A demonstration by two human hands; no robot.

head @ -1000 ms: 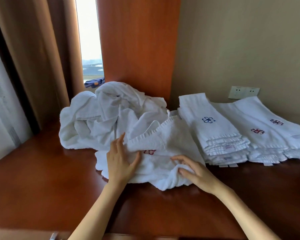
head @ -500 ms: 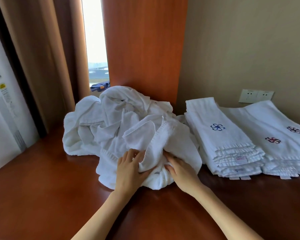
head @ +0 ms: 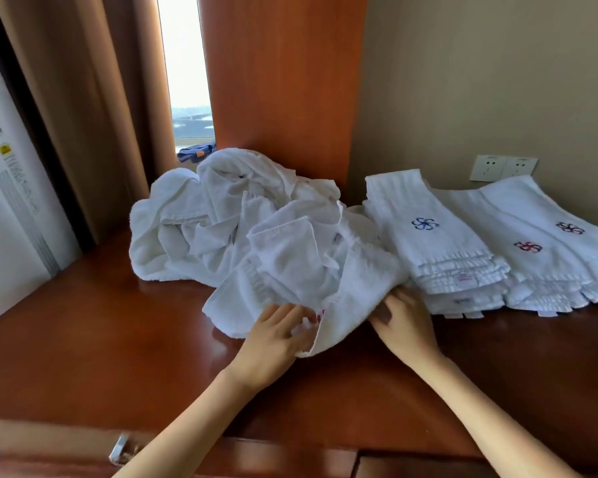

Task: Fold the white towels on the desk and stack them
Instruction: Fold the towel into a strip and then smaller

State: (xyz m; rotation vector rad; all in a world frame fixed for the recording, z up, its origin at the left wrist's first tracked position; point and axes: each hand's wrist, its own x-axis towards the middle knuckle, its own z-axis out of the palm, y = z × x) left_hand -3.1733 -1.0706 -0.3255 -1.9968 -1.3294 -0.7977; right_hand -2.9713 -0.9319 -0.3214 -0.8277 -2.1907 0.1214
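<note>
A crumpled white towel (head: 325, 281) lies at the front of a heap of unfolded white towels (head: 201, 219) on the wooden desk (head: 83, 339). My left hand (head: 277, 336) grips its near edge, fingers tucked under a fold with a bit of red embroidery showing. At the towel's right edge my right hand (head: 404, 322) holds the cloth, fingers hidden beneath it. To the right stands a stack of folded towels with a blue emblem (head: 435, 243). Beside it lie more folded towels with red emblems (head: 546, 243).
An orange wooden panel (head: 283, 81) and a beige wall with a double socket (head: 503, 167) rise behind the desk. Brown curtains (head: 83, 98) hang at the left beside a white appliance (head: 11, 219). A drawer handle (head: 120, 448) shows at the front edge.
Both hands moved apart along the front towel's near edge; the right hand went right toward the folded stack, and the bunched towel has spread wider.
</note>
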